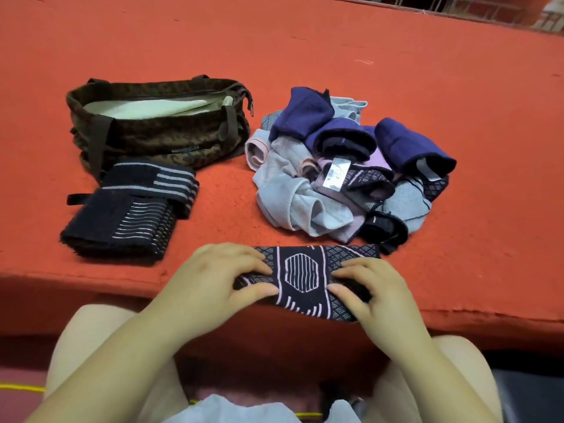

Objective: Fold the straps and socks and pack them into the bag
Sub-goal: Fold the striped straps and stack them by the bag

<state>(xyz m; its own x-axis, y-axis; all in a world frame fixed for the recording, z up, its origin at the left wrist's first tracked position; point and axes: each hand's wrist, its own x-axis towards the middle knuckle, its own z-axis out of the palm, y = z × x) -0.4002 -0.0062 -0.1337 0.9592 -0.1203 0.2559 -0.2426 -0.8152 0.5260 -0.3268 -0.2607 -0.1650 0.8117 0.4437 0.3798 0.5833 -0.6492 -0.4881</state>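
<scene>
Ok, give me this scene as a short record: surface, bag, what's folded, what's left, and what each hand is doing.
surface: red table
bag: camouflage bag, open, far left
folded: two dark straps, stacked in front of the bag
left to fold: pile, right of the bag
in work: patterned sleeve at the near edge
left hand: grips the sleeve's left end
right hand: grips its right end

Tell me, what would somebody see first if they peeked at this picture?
First, the two hands at the near edge of the red table: the left hand and the right hand both grip a dark patterned strap with a hexagon on it. Behind it, to the right, sits a jumbled pile of socks and straps in purple, grey and pink. To the left stands an open camouflage bag, with two folded dark straps in front of it.
</scene>
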